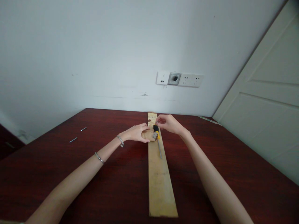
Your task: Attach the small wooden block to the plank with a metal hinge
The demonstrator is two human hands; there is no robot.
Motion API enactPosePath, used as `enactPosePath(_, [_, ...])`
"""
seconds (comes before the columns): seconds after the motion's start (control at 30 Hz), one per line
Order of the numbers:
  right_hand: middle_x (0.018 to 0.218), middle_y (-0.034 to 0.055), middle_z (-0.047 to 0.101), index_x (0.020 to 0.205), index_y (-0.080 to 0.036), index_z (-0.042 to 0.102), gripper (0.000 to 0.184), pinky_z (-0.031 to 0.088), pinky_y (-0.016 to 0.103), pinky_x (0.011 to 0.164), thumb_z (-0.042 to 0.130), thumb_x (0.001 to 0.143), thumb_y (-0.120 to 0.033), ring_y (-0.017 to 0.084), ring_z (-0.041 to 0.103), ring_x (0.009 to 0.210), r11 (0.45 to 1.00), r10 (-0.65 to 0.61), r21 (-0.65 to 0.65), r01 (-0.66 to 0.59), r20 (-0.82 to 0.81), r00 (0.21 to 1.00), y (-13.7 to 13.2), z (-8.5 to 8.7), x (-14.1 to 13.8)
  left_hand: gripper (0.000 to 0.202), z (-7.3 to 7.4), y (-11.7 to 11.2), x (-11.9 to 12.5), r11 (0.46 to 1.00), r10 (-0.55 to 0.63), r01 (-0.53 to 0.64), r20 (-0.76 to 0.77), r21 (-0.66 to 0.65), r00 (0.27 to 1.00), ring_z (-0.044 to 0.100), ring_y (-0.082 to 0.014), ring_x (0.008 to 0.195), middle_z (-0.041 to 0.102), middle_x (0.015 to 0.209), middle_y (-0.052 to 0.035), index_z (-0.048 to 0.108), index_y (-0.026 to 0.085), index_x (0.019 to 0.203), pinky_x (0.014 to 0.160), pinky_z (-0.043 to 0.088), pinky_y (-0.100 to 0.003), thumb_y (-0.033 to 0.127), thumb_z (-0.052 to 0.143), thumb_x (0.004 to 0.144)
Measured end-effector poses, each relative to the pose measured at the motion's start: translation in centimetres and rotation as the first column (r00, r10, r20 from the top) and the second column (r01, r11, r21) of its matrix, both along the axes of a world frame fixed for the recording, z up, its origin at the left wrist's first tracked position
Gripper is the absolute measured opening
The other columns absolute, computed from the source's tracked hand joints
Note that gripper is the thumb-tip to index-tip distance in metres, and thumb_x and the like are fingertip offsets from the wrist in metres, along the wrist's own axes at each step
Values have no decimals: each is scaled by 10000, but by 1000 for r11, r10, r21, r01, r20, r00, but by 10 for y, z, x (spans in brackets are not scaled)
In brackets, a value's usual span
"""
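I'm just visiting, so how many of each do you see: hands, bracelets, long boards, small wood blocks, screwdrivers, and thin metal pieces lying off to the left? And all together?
Hands: 2 (left hand, right hand)
Bracelets: 2
Long board: 1
Small wood block: 1
Screwdriver: 1
Thin metal pieces: 2
Total: 9

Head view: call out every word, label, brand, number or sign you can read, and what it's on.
No text can be read anywhere.
Pale strip, far right: markings too small and blurred to read.
Wall plates: openings show, no legible lettering.
Screwdriver: no legible lettering.
Long board: marks and stains, nothing legible.
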State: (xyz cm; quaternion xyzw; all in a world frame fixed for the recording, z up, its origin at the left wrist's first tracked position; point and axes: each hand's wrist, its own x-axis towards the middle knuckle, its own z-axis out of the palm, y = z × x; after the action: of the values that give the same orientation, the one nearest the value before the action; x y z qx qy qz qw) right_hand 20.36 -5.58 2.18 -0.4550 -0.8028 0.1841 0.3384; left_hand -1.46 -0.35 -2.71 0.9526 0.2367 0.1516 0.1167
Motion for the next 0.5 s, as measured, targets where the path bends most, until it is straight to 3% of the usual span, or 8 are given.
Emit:
enactPosePath(0.17, [724,38,652,809,-128,621,137,491,260,628,572,748,-240,134,601,663,997,-51,-69,43,-117,992,-3,8,8,556,-13,8,0,998,-62,62,13,-7,998,514,-226,942,557,981,-81,594,149,1109,837,434,-345,500,694,690])
enactPosePath(0.5, [777,60,668,891,-113,649,199,501,259,621,598,742,-234,144,609,702,996,-67,-73,56,-163,984,-3,10,12,659,-26,9,1,995,-62,61,-12,-84,998,497,-218,948,531,1021,-97,549,95,1202,876,414,-333,505,689,705])
